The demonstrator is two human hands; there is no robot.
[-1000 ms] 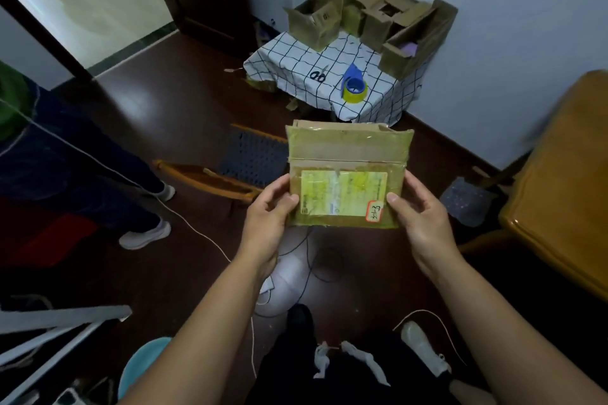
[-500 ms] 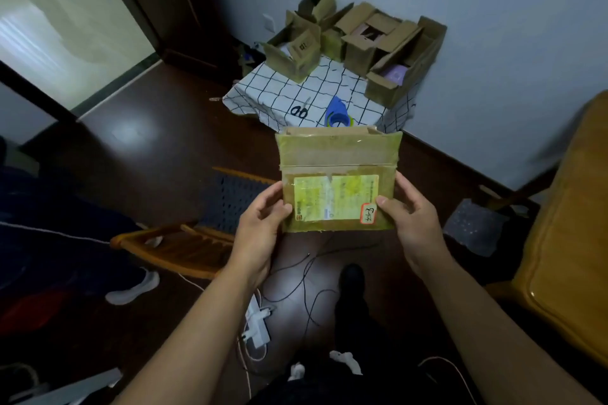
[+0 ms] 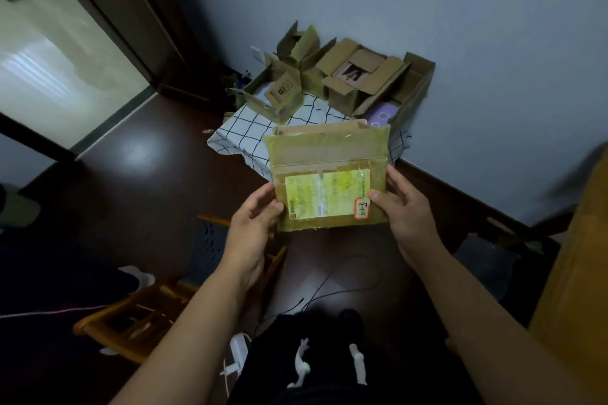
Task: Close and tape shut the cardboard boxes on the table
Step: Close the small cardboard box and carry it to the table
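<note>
Cardboard, taped shut: box (image 3: 329,174) being held in the air before the counter (image 3: 240,138), left hand (image 3: 253,227) and right hand (image 3: 404,210) gripping opposite side edges; open boxes (image 3: 355,76) standing behind.

Small table (image 3: 237,138) under a white cloth with a black grid, set against the pale wall in the upper middle of the frame.

Crowded along its far side with open brown cardboard boxes, flaps up: one low box (image 3: 279,99) at the left edge with a printed mark on its flap, a taller one (image 3: 297,44) behind it, a square one (image 3: 353,76) in the middle with inner flaps folded in, and a long one (image 3: 413,89) at the right holding something pale purple. Near part of the cloth partly hidden. Below and around, dark glossy wooden floor (image 3: 138,168) with thin black cables (image 3: 332,286) lying on it.
</note>
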